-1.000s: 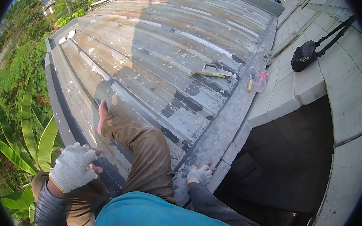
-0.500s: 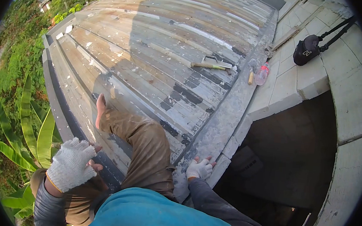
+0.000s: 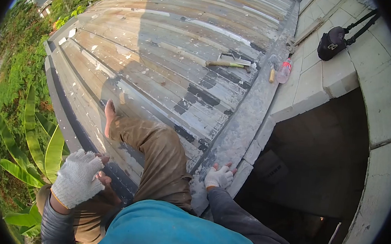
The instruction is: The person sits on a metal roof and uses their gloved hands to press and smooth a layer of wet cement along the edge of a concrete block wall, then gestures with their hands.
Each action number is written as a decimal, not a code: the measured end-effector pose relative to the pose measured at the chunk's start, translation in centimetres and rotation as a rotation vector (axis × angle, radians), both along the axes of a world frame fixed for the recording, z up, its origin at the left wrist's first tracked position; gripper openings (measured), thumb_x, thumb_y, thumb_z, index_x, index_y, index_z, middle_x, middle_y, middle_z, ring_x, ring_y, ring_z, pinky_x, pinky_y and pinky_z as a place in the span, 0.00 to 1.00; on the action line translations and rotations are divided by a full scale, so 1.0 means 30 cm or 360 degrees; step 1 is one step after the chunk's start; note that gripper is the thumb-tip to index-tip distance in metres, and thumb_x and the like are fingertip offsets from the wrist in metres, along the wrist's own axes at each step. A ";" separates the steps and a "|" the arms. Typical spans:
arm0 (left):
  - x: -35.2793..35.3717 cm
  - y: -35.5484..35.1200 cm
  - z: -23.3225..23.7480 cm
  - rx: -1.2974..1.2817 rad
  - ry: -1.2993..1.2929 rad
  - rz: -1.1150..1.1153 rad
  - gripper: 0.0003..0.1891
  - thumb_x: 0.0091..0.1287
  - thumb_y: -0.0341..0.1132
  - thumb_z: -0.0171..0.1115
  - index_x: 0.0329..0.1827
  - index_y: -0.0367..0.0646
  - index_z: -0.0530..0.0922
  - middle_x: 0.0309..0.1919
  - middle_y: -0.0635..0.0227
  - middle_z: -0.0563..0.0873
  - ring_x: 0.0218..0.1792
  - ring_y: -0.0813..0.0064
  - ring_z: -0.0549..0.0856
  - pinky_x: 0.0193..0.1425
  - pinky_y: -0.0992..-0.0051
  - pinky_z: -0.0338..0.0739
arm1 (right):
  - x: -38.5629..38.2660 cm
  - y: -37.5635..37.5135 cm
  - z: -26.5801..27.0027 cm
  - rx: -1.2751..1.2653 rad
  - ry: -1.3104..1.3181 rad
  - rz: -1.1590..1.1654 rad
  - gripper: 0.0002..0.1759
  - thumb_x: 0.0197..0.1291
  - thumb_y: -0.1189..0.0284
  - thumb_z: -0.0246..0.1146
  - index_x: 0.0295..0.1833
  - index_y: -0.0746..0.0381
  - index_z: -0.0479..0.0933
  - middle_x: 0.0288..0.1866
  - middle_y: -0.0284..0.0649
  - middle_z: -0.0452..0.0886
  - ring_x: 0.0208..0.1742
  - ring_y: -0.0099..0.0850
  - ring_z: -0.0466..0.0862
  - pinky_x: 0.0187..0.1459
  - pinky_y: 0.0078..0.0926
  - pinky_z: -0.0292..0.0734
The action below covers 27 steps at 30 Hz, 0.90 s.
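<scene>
My left hand (image 3: 79,178), in a white knit glove, hangs above my bent left leg, near the roof's dark edge. Its back faces up and its fingers are loosely bent and apart; nothing shows in it, though the palm is hidden. My right hand (image 3: 219,176), in a similar glove with bare fingertips, rests open on the grey cement strip (image 3: 236,136) beside the roof, fingers spread. Farther up, a hammer (image 3: 225,64) with a yellowish handle lies on the metal roof (image 3: 161,87), next to a flat scraper-like tool (image 3: 235,59).
On the right is a deep dark opening (image 3: 312,158) bordered by pale blocks (image 3: 299,97). A pink-labelled bottle (image 3: 284,71) and a small wooden-handled tool (image 3: 271,75) stand along the strip. A black bag (image 3: 332,44) sits on the blocks. Plants (image 3: 24,140) grow beyond the roof's left edge.
The view has shifted slightly, so the roof and opening sit a little differently in the picture. Both hands keep nearly the same pose and place.
</scene>
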<state>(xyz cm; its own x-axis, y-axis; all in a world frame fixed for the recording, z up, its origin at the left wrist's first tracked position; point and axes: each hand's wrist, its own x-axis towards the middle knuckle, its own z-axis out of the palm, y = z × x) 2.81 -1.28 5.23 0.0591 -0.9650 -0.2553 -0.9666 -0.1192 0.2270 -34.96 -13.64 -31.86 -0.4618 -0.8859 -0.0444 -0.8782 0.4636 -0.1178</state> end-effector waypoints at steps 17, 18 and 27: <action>0.007 0.009 -0.012 -0.0012 -0.0042 -0.0032 0.26 0.63 0.51 0.73 0.62 0.50 0.85 0.53 0.57 0.89 0.56 0.48 0.84 0.63 0.53 0.77 | 0.010 -0.011 0.024 0.0078 -0.0018 -0.0066 0.43 0.71 0.45 0.58 0.83 0.55 0.60 0.81 0.64 0.58 0.76 0.57 0.65 0.76 0.55 0.58; 0.006 0.009 -0.013 -0.0010 -0.0043 -0.0034 0.26 0.63 0.51 0.73 0.62 0.50 0.85 0.53 0.57 0.89 0.56 0.48 0.84 0.63 0.53 0.77 | 0.008 -0.007 0.020 0.0081 -0.0020 -0.0069 0.43 0.71 0.45 0.58 0.83 0.55 0.60 0.81 0.64 0.58 0.76 0.57 0.65 0.76 0.55 0.58; -0.008 0.001 0.016 0.0044 0.0000 0.0028 0.27 0.62 0.50 0.74 0.62 0.49 0.85 0.54 0.56 0.89 0.57 0.47 0.84 0.65 0.53 0.77 | -0.005 0.001 -0.015 -0.0066 0.0029 0.0010 0.43 0.69 0.44 0.59 0.82 0.55 0.61 0.80 0.67 0.59 0.73 0.58 0.68 0.73 0.56 0.60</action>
<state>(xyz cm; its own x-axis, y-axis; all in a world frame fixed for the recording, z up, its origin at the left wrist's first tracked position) 2.57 -1.24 5.72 0.0759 -0.9565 -0.2816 -0.9643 -0.1422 0.2234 -35.10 -13.61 -32.31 -0.4564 -0.8898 0.0007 -0.8834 0.4530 -0.1205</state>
